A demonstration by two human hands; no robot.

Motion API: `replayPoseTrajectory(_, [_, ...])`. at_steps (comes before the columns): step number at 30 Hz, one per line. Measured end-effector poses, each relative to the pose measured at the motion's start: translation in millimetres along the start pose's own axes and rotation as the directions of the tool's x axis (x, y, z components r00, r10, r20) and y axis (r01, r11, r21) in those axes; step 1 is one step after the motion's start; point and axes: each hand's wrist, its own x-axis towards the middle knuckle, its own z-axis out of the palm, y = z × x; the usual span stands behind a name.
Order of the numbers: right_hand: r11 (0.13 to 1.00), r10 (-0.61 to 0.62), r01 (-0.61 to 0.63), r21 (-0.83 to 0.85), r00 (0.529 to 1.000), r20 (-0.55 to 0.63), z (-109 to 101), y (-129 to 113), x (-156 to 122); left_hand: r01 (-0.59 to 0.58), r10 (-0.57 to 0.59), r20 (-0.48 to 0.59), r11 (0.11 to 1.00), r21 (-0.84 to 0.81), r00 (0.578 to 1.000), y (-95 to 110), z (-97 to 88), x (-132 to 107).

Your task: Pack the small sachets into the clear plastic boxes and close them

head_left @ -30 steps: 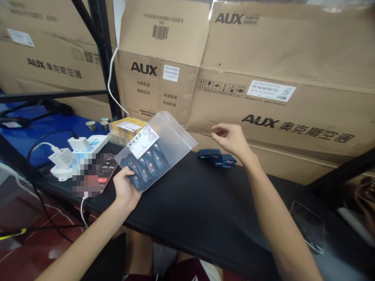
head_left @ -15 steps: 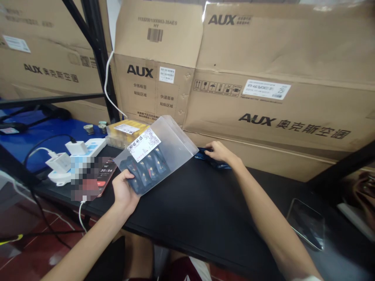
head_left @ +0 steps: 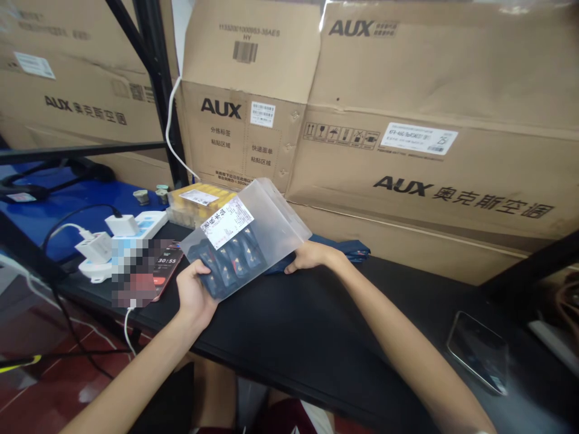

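Observation:
My left hand grips the lower left end of a frosted plastic bag, thumb on its front. Through the plastic show several dark blue packets in a row, and a white printed label is on the bag. Just right of the bag, my right hand is closed on a dark blue packet, whose far end is hidden behind the bag. Beyond that wrist, more dark blue packets lie on the black table.
Yellow packets in a clear box stand behind the bag. To the left are a white power strip with chargers and a phone on a cable. Another phone lies at the right. Large cardboard boxes line the back.
My right hand has moved left and nearer, from the packets by the boxes to beside the bag, bringing a blue packet. My left hand still holds the bag in much the same place.

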Motion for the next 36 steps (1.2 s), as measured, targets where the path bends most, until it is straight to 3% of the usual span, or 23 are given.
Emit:
replayPoseTrajectory(9, [1.000, -0.005, 0.005, 0.006, 0.993, -0.120, 2, -16, 1, 0.002, -0.002, 0.003, 1.000, 0.010, 1.000, 0, 0.1, -2])
replayPoseTrajectory(11, [0.996, -0.014, 0.037, 0.087, 0.968, -0.249, -10, -14, 1, 0.008, -0.008, 0.002, 1.000, 0.008, 1.000, 0, 1.0, -2])
replayPoseTrajectory(12, [0.983, -0.005, 0.069, 0.168, 0.935, -0.356, -18, -13, 0, 0.015, -0.015, 0.000, 1.000, 0.006, 1.000, 0, 1.5, -2])
replayPoseTrajectory(14, [0.908, 0.076, 0.172, 0.382, 0.829, -0.554, -34, -11, -4, 0.026, -0.026, -0.009, 1.000, 0.002, 1.000, -1, 2.5, -2])
replayPoseTrajectory(16, [0.768, 0.172, 0.303, 0.564, 0.750, -0.638, -48, -14, -9, 0.031, -0.031, -0.013, 1.000, -0.003, 0.999, -1, 2.8, -2])
replayPoseTrajectory(17, [0.697, 0.191, 0.366, 0.617, 0.734, -0.651, -53, -17, -13, 0.029, -0.029, -0.012, 1.000, -0.007, 1.000, -1, 2.5, -2])
replayPoseTrajectory(20, [0.550, 0.158, 0.506, 0.665, 0.719, -0.677, -62, -30, -23, 0.013, -0.013, 0.006, 1.000, -0.022, 1.000, -2, 0.1, 0])
replayPoseTrajectory(23, [0.484, 0.144, 0.556, 0.676, 0.711, -0.688, -66, -38, -30, 0.005, -0.005, 0.030, 1.000, -0.013, 1.000, -3, -2.6, 1])
replayPoseTrajectory(25, [0.471, 0.126, 0.549, 0.691, 0.733, -0.668, -67, -39, -32, 0.001, -0.001, 0.036, 1.000, 0.000, 0.999, -3, -3.4, 2])
replayPoseTrajectory(29, [0.532, -0.002, 0.467, 0.707, 0.835, -0.550, -68, -41, -37, -0.008, 0.008, 0.018, 1.000, 0.019, 1.000, -4, -2.9, 1])
replayPoseTrajectory(31, [0.655, -0.096, 0.389, 0.648, 0.893, -0.440, -68, -49, -43, -0.008, 0.008, 0.008, 0.999, 0.039, 1.000, -4, -2.6, 0])
replayPoseTrajectory(34, [0.892, -0.198, 0.286, 0.351, 0.944, -0.265, -69, -68, -55, -0.007, 0.006, 0.003, 0.996, 0.089, 1.000, -5, -3.2, -1])
replayPoseTrajectory(36, [0.963, -0.195, 0.226, 0.144, 0.960, -0.203, -69, -81, -61, -0.005, 0.003, 0.014, 0.992, 0.123, 1.000, -7, -3.9, -2])
